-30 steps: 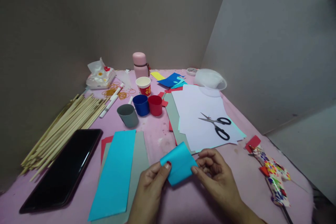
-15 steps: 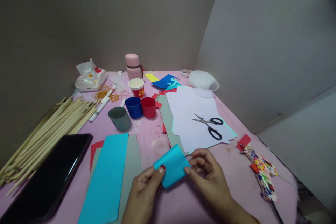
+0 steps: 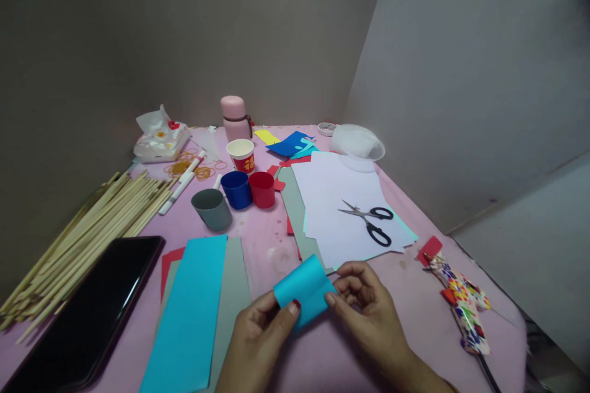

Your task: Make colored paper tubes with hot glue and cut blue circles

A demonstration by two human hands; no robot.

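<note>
A small piece of light blue paper (image 3: 302,287) curls into a roll just above the pink table (image 3: 271,245), near its front edge. My left hand (image 3: 260,334) pinches its left side, thumb on top. From the right, my right hand (image 3: 366,307) grips the other edge with bent fingers. Both hands are closed on the paper. A long strip of the same blue paper (image 3: 191,313) lies flat on grey card to the left of my hands.
Black scissors (image 3: 371,221) lie on white sheets (image 3: 336,196) behind my hands. Grey, blue and red cups (image 3: 237,196), a paper cup and a pink bottle (image 3: 234,116) stand farther back. Wooden sticks (image 3: 87,227) and a black tablet (image 3: 78,313) are left. A patterned paper piece (image 3: 463,307) lies right.
The blue paper has curled more tightly between my hands. My left thumb has slid further over it. The view has shifted slightly.
</note>
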